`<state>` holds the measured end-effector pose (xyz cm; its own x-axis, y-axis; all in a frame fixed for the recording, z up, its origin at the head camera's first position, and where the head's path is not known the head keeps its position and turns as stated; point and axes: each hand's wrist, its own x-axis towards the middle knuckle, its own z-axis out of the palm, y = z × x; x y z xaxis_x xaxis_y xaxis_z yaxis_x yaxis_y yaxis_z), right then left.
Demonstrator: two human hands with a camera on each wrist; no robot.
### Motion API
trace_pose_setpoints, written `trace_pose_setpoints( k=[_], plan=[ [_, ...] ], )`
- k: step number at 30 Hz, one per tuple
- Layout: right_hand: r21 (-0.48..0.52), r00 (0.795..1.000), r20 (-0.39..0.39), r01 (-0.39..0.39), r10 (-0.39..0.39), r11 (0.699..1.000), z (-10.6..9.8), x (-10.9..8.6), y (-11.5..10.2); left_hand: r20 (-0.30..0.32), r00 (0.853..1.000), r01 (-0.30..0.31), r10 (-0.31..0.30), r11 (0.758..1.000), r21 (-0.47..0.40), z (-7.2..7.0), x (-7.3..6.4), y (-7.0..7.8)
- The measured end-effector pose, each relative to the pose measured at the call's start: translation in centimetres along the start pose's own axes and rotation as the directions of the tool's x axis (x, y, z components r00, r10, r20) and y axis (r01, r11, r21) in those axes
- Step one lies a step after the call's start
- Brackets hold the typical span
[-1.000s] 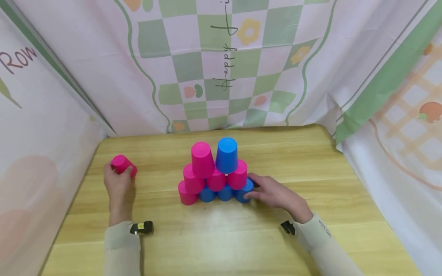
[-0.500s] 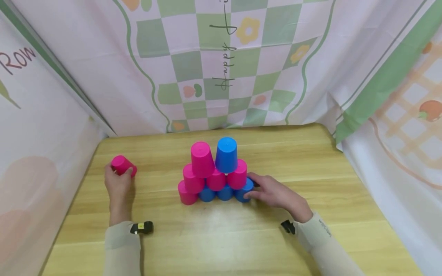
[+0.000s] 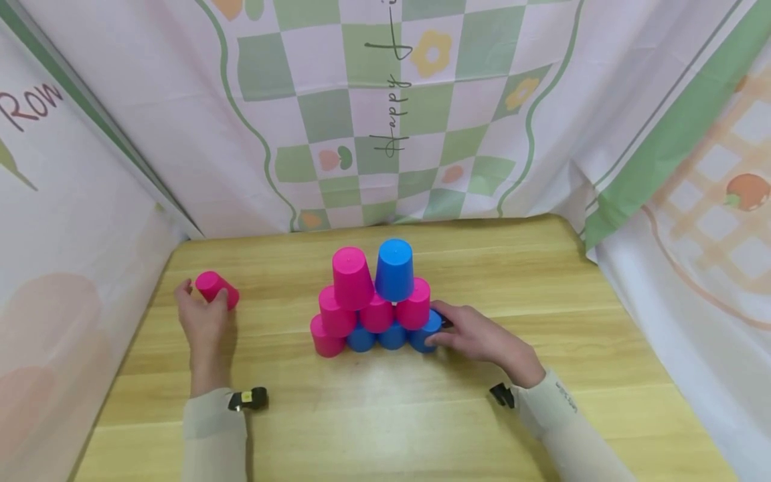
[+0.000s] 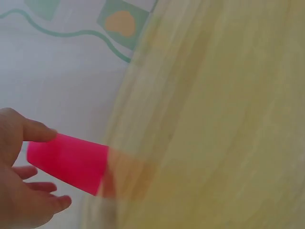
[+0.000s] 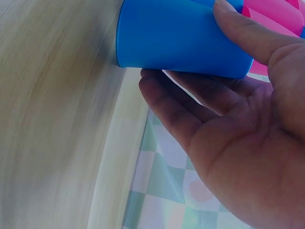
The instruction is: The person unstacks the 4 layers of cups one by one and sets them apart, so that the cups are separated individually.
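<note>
At the table's left, a pink cup (image 3: 212,288) stands upside down. My left hand (image 3: 203,321) is beside it, thumb at its side and the other fingers spread apart from it, as the left wrist view shows. In the middle is a stack of upside-down cups, with a pink cup (image 3: 328,336) and blue cups (image 3: 361,338) at the bottom. Pink cups (image 3: 377,314) form the second row; a pink cup (image 3: 353,278) and a blue cup (image 3: 394,271) stand on top. My right hand (image 3: 472,335) holds the bottom right blue cup (image 5: 181,40) between thumb and fingers.
The wooden table (image 3: 373,422) spreads in front of and around the stack. A patterned curtain (image 3: 385,120) hangs behind its back edge, with cloth walls at both sides. Wrist cameras (image 3: 249,399) are strapped at both sleeves.
My left hand's fingers have spread away from the pink cup, which has stayed in place. My right hand and the stack look unchanged.
</note>
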<state>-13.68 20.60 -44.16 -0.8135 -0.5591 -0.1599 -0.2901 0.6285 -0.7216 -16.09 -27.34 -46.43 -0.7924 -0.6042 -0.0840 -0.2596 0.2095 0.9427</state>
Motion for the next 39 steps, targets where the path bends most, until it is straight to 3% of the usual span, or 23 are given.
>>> trace_pose_setpoints(
  k=[7,14,21,25,31,36,39],
  plan=[
    [0.002,1.000,-0.004,0.000,0.000,1.000,-0.1,0.0,-0.1,-0.122,0.982,-0.143,0.143,0.990,0.011,-0.2,-1.1,2.1],
    [0.007,1.000,-0.006,-0.002,0.002,1.000,-0.1,0.0,-0.1,-0.189,0.947,-0.264,0.261,0.964,0.010,-0.1,-2.3,4.4],
    [0.003,1.000,-0.007,0.002,-0.002,1.000,-0.1,0.0,-0.2,-0.201,0.874,-0.446,0.443,0.894,0.035,0.7,-4.3,6.3],
    [0.008,1.000,-0.006,0.007,-0.007,1.000,-0.1,0.0,-0.2,-0.128,0.848,-0.520,0.515,0.854,-0.011,0.9,-5.3,7.2],
    [0.021,1.000,0.002,-0.006,0.006,1.000,-0.1,0.1,-0.2,0.046,0.797,-0.586,0.602,0.790,-0.179,0.9,-6.3,8.8],
    [0.014,1.000,0.001,-0.007,0.007,1.000,-0.1,0.1,-0.1,0.198,0.751,-0.575,0.630,0.772,-0.272,1.1,-7.8,9.8],
    [0.014,1.000,0.003,-0.007,0.006,1.000,-0.1,0.0,-0.1,0.259,0.724,-0.565,0.640,0.764,-0.311,1.4,-8.6,10.2]
  ],
)
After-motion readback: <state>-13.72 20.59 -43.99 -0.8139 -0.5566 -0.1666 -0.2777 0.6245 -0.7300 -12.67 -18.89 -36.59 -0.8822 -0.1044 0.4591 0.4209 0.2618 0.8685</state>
